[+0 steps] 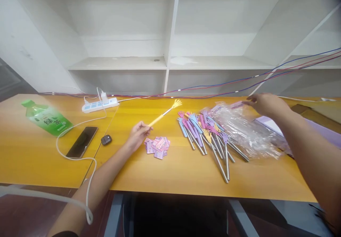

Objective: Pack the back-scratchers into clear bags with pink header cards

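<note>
My left hand (139, 134) is closed round the yellow handle of a back scratcher (157, 119), which points up and to the right with its small hand-shaped head away from me. Just below it lies a small heap of pink and purple printed cards (158, 146). My right hand (262, 103) reaches over a pile of clear plastic bags (241, 130), its fingers pinched at the pink-topped end of one bag (236, 104). Between my hands is a loose pile of back scratchers (204, 132) with metal shafts and pink, blue, purple and yellow handles.
On the left stand or lie a green bottle (49, 118), a black phone (82, 141), a small black case (106, 139) and a white power strip (99, 104). A white cable (77, 124) loops over the table and past my left forearm. White shelves (119, 63) rise behind.
</note>
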A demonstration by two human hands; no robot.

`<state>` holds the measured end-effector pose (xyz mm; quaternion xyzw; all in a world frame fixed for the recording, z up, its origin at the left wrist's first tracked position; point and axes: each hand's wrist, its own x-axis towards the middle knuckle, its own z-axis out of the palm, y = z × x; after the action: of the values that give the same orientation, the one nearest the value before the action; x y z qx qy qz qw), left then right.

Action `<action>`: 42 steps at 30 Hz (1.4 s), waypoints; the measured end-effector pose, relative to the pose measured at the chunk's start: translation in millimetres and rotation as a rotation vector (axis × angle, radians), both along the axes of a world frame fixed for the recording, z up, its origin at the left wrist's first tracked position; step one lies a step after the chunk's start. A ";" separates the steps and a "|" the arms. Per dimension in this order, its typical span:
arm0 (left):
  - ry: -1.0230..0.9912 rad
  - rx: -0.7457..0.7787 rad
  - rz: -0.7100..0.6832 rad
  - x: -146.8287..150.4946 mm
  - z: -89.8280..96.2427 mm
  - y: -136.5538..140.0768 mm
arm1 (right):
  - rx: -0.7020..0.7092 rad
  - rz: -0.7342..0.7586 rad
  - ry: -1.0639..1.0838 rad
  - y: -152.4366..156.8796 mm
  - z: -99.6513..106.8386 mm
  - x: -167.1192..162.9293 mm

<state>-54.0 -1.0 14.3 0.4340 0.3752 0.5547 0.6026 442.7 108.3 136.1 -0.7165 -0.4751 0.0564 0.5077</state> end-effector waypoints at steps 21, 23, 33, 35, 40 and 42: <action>1.213 0.712 -0.277 29.8 0.3 -46.2 | -0.011 0.666 1.454 -194.3 -122.6 -257.3; 1.314 0.812 -0.215 38.6 -3.1 -50.8 | 0.013 0.677 1.489 -197.6 -124.5 -256.0; 1.450 0.895 0.030 87.5 -32.0 -92.1 | -0.056 0.906 1.629 -219.1 -97.8 -267.0; 1.459 0.877 0.046 84.7 -27.3 -90.6 | -0.101 0.942 1.614 -222.5 -97.8 -270.2; 1.607 0.847 0.144 80.2 -9.8 -90.4 | -0.080 0.911 1.839 -223.2 -104.3 -271.8; 1.650 0.850 0.188 82.0 -5.8 -96.2 | -0.102 0.920 1.884 -221.6 -106.6 -269.9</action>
<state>28.0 -97.2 8.5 0.8428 0.4838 0.2081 -0.1112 172.8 -113.3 29.6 -0.1538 -0.1116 0.7987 0.5709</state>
